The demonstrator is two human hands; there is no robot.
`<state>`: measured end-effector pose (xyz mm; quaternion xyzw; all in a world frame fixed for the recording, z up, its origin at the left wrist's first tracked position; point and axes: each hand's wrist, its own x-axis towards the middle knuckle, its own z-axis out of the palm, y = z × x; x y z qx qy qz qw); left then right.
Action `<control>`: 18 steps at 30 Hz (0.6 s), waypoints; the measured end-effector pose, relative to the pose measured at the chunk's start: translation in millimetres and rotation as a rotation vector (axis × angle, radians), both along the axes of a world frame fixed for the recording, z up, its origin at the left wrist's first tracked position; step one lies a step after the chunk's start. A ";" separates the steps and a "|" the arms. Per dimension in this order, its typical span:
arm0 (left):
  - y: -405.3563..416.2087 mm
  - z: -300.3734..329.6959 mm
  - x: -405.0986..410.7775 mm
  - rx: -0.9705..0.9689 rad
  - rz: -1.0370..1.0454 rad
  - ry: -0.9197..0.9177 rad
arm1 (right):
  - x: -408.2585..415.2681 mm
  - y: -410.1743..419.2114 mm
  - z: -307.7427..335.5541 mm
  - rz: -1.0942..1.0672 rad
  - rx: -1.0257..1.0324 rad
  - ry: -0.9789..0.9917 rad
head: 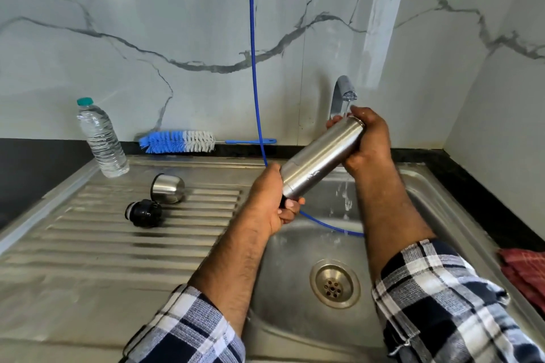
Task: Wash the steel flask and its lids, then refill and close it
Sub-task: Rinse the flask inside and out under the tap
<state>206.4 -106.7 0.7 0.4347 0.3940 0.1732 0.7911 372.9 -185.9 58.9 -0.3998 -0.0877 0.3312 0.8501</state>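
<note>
The steel flask (320, 157) is tilted over the sink basin (295, 247), its upper end under the running tap (343, 91). My left hand (272, 200) grips its lower, black-tipped end. My right hand (368, 141) wraps round the upper end, where water falls on it. On the ribbed drainboard (118, 244) to the left lie the steel cup lid (167, 188), on its side, and the black inner stopper (144, 213).
A blue and white bottle brush (180, 141) lies against the back wall. A clear plastic water bottle (101, 138) stands at the drainboard's back left. A thin blue hose (253, 68) hangs down into the basin. A red cloth (525, 268) lies at the right edge. The drain (334, 283) is open.
</note>
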 end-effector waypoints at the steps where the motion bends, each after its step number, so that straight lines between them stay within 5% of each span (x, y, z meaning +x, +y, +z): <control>1: -0.2 -1.7 3.0 0.103 0.074 0.002 | 0.8 3.3 1.7 -0.081 -0.149 -0.078; 4: 11.2 -7.5 0.7 0.410 0.295 0.015 | -1.2 4.4 4.3 -0.262 -0.614 -0.486; 7: 28.8 -13.2 -5.3 0.562 0.381 0.041 | 7.9 -4.3 11.1 -0.183 -1.014 -0.873; 10: 28.7 -15.7 -7.1 0.852 0.407 0.055 | 22.7 -17.1 27.4 0.215 -1.247 -0.842; 13: 23.2 -18.6 -4.8 1.033 0.387 0.032 | 33.2 -24.6 35.8 0.261 -1.227 -0.800; 16: 19.0 -13.8 2.3 0.691 0.380 0.032 | 31.2 -17.5 23.4 -0.149 -1.062 -1.008; 18: 17.3 -9.9 -1.2 0.312 0.287 0.036 | 26.6 -14.9 1.2 -0.409 -0.745 -1.186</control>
